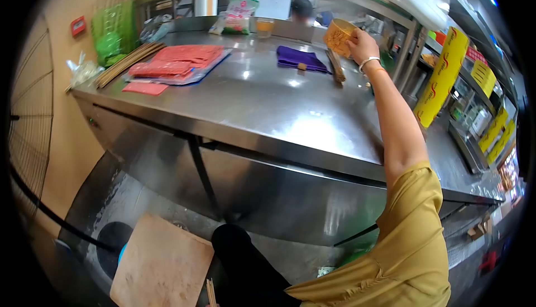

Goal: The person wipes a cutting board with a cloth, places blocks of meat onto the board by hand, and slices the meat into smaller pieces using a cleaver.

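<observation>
My right hand (364, 46) is stretched out over the far right of the steel counter (251, 97). Its fingers are closed on the rim of a yellowish plastic tub (337, 34), tilted, with brownish bits showing inside. Just below the tub lies a bundle of brown sticks (335, 66), beside a folded purple cloth (301, 59). At the bottom edge of the view, a few thin wooden skewers (210, 292) stick up from my left hand (213, 305). Only a sliver of that hand shows; the rest is cut off.
Pink slabs (187, 58) lie on plastic at the counter's left, beside long brown sticks (129, 65). A bag (239, 14) and a small cup (264, 27) stand at the back. Yellow wrap boxes (444, 78) are at right, a wooden board (164, 262) below. A person's head (302, 9) shows behind.
</observation>
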Demonstrator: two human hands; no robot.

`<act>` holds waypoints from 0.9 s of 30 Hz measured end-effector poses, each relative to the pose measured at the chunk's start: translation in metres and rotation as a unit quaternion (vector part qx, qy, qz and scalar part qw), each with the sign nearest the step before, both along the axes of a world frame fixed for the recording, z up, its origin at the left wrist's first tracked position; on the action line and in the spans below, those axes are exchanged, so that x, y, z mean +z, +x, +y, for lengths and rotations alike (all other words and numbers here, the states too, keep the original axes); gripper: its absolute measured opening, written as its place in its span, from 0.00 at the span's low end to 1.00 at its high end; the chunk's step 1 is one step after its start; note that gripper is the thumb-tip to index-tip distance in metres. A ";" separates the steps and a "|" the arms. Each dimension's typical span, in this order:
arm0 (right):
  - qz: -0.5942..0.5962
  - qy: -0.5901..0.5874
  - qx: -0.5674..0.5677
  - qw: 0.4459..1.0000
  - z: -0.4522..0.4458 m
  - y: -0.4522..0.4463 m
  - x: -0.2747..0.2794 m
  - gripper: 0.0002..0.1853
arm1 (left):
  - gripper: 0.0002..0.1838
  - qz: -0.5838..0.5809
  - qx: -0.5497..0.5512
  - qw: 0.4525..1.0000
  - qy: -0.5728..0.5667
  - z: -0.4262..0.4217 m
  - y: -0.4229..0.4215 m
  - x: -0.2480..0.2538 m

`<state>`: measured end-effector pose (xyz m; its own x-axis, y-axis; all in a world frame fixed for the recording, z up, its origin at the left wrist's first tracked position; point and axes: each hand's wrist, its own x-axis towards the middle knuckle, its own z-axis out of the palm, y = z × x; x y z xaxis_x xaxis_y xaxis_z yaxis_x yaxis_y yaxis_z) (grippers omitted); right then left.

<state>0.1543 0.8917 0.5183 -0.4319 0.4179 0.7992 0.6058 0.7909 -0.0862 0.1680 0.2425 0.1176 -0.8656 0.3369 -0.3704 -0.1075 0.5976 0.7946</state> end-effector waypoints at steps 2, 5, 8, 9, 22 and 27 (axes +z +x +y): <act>-0.042 -0.017 0.090 0.995 -0.020 -0.026 0.001 0.12 | 0.17 0.000 0.007 1.000 -0.012 -0.003 -0.001 0.011; -0.175 -0.074 0.166 0.968 -0.076 -0.048 0.000 0.12 | 0.15 0.010 0.000 1.000 -0.025 -0.016 -0.002 0.010; -0.328 -0.028 0.142 0.933 -0.128 -0.062 0.003 0.17 | 0.13 0.037 0.008 0.997 0.072 -0.033 -0.002 0.013; -0.331 -0.021 0.151 0.931 -0.136 -0.064 0.006 0.17 | 0.13 0.041 0.019 0.997 0.071 -0.038 0.000 0.014; -0.189 -0.440 0.322 0.817 -0.127 -0.021 0.016 0.04 | 0.12 0.111 0.069 0.985 0.113 -0.055 0.006 0.033; -0.113 -0.420 0.367 0.822 -0.108 -0.035 0.009 0.02 | 0.11 0.086 0.080 0.984 0.136 -0.052 0.006 0.042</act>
<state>0.1190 0.7842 0.5275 -0.9119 0.3421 0.2269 0.0671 0.6694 -0.7399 0.1740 0.1904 0.1597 -0.9579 0.2566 -0.1289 -0.0331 0.3472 0.9372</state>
